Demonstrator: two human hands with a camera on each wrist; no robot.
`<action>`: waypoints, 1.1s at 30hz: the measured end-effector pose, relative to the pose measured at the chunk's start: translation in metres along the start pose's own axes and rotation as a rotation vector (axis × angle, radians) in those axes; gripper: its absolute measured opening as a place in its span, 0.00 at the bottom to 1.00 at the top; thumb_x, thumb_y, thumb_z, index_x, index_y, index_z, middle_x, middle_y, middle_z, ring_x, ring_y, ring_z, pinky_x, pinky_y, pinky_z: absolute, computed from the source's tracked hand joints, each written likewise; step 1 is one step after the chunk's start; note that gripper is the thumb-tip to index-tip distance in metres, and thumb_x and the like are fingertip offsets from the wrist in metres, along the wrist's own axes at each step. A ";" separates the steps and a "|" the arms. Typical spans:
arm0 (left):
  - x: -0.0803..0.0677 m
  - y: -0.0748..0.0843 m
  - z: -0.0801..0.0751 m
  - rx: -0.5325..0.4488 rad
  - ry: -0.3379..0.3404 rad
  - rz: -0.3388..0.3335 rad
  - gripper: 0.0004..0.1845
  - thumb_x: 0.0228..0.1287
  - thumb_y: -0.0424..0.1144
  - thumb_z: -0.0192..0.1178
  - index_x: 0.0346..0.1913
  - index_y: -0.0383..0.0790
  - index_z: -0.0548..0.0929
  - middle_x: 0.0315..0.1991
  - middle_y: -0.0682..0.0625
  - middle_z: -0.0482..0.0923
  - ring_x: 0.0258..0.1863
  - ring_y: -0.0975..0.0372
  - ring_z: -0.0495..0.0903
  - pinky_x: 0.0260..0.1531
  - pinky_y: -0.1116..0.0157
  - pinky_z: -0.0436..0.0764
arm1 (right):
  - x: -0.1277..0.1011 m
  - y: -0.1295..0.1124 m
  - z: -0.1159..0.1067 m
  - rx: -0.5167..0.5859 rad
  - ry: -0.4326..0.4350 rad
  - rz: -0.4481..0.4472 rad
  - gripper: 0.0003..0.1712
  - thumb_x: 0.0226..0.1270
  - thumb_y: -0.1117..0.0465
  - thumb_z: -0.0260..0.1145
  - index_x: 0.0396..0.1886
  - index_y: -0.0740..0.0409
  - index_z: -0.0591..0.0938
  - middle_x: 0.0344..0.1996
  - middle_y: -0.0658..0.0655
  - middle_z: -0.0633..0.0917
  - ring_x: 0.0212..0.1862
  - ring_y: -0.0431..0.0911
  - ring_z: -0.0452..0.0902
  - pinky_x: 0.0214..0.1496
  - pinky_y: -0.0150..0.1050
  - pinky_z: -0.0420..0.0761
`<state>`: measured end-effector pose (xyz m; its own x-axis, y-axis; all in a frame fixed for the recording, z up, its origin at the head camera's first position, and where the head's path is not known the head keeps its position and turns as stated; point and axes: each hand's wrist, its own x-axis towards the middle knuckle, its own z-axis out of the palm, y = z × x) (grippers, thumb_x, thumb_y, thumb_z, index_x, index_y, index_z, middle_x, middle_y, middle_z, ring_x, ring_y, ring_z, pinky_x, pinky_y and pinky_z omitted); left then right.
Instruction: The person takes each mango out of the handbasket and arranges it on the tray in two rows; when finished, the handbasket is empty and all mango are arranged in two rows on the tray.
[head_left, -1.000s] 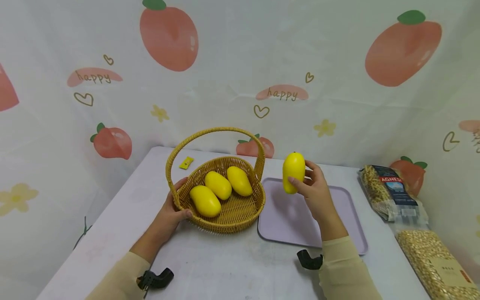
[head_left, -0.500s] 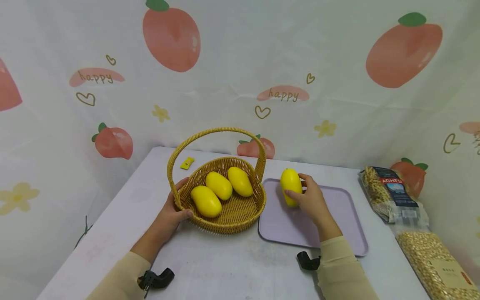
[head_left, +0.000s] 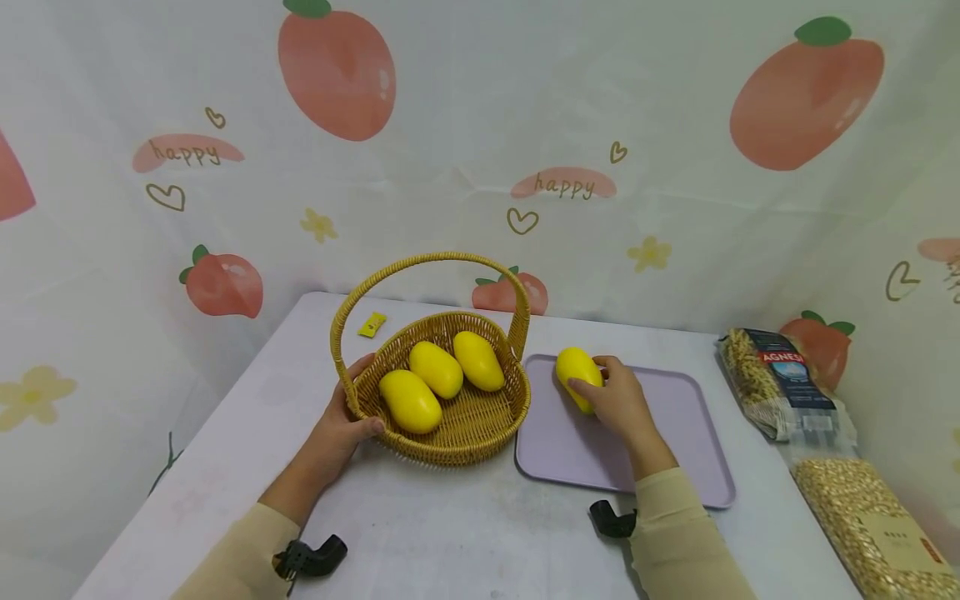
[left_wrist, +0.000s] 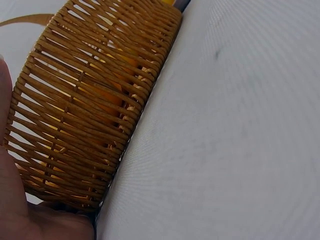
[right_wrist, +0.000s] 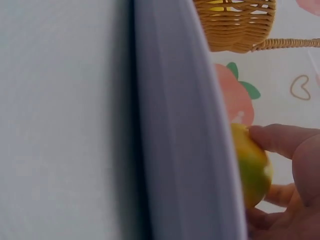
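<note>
My right hand (head_left: 609, 402) grips a yellow mango (head_left: 573, 370) that lies on the far left part of the lilac tray (head_left: 675, 450). In the right wrist view the mango (right_wrist: 252, 167) shows between thumb and fingers above the tray's rim (right_wrist: 180, 125). My left hand (head_left: 341, 427) holds the near left rim of the wicker basket (head_left: 480, 437), thumb over the edge. Three yellow mangoes (head_left: 442, 371) lie inside the basket. The left wrist view shows the basket's woven wall (left_wrist: 90, 100) close up beside my palm.
Two bags of dry goods lie at the table's right edge, a pasta bag (head_left: 780, 383) and a grain bag (head_left: 862, 521). A small yellow packet (head_left: 372, 325) sits behind the basket. The printed backdrop closes the table on three sides.
My right hand has lowered the mango from mid-air beside the basket handle down onto the tray. The left hand and basket have stayed still.
</note>
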<state>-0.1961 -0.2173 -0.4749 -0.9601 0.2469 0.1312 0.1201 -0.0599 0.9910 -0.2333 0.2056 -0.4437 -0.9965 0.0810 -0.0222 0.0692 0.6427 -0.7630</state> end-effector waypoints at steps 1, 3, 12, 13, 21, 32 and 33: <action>0.000 0.000 0.000 0.000 -0.002 0.001 0.49 0.58 0.27 0.66 0.75 0.60 0.51 0.73 0.53 0.50 0.71 0.56 0.50 0.61 0.72 0.59 | 0.000 0.000 0.001 -0.004 0.006 0.001 0.40 0.61 0.47 0.68 0.64 0.66 0.67 0.54 0.68 0.74 0.52 0.58 0.71 0.51 0.51 0.75; 0.000 -0.001 0.000 -0.005 -0.008 0.005 0.49 0.58 0.26 0.65 0.75 0.59 0.50 0.73 0.52 0.50 0.71 0.56 0.50 0.62 0.72 0.59 | -0.002 -0.001 0.002 -0.012 0.022 0.010 0.40 0.61 0.46 0.68 0.64 0.67 0.67 0.53 0.68 0.75 0.51 0.58 0.71 0.51 0.51 0.75; -0.004 0.017 0.007 -0.027 -0.028 -0.011 0.49 0.59 0.23 0.63 0.76 0.52 0.48 0.74 0.45 0.46 0.72 0.52 0.47 0.64 0.68 0.57 | -0.006 -0.008 0.001 -0.024 0.030 0.050 0.41 0.63 0.43 0.65 0.65 0.66 0.66 0.53 0.67 0.74 0.50 0.58 0.70 0.50 0.51 0.75; -0.003 0.015 0.005 -0.030 -0.029 -0.009 0.49 0.59 0.23 0.63 0.76 0.52 0.47 0.74 0.45 0.46 0.72 0.52 0.47 0.64 0.68 0.57 | -0.006 -0.008 0.001 -0.025 0.031 0.048 0.41 0.63 0.43 0.64 0.65 0.66 0.66 0.53 0.67 0.74 0.50 0.58 0.70 0.50 0.51 0.75; 0.001 -0.001 -0.001 -0.011 -0.011 -0.006 0.50 0.59 0.23 0.63 0.75 0.58 0.49 0.74 0.51 0.48 0.71 0.55 0.48 0.62 0.73 0.58 | -0.008 -0.010 -0.004 -0.017 0.023 0.041 0.43 0.64 0.40 0.62 0.67 0.65 0.64 0.56 0.68 0.73 0.55 0.60 0.69 0.55 0.55 0.71; 0.000 -0.002 -0.001 -0.004 -0.007 0.002 0.48 0.59 0.26 0.64 0.75 0.59 0.50 0.74 0.50 0.49 0.71 0.55 0.50 0.61 0.73 0.60 | -0.011 -0.021 -0.024 0.156 0.065 -0.090 0.46 0.61 0.31 0.58 0.70 0.54 0.64 0.62 0.64 0.70 0.59 0.59 0.68 0.57 0.58 0.68; 0.000 -0.002 -0.001 -0.006 -0.007 0.003 0.48 0.59 0.26 0.64 0.75 0.59 0.50 0.74 0.50 0.49 0.71 0.55 0.50 0.61 0.73 0.60 | -0.012 -0.023 -0.026 0.170 0.073 -0.105 0.46 0.61 0.31 0.58 0.70 0.53 0.64 0.62 0.63 0.70 0.59 0.58 0.68 0.57 0.59 0.68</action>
<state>-0.1968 -0.2179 -0.4769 -0.9579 0.2539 0.1342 0.1211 -0.0667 0.9904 -0.2213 0.2095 -0.4092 -0.9913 0.0791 0.1053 -0.0501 0.5129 -0.8570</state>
